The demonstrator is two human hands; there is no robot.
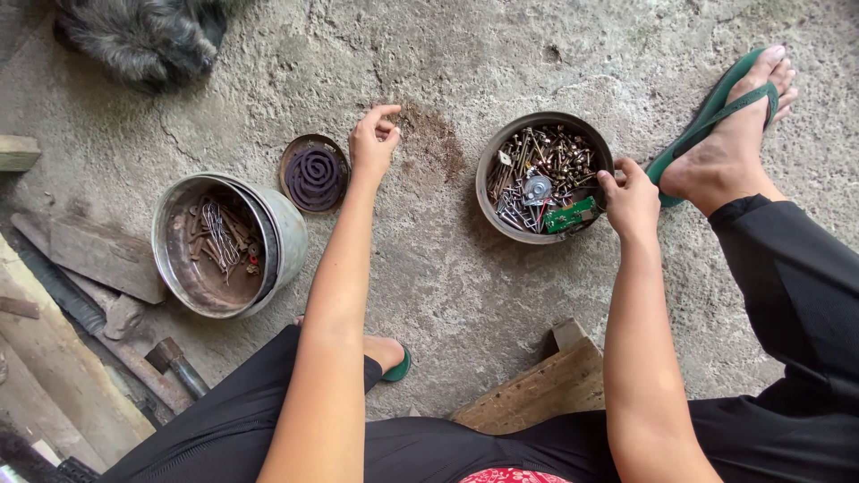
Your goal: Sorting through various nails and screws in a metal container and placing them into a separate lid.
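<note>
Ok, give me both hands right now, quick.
Left hand: fingers pinched together above the concrete floor; anything held is too small to tell.
Right hand: gripping the rim of the bowl of screws.
</note>
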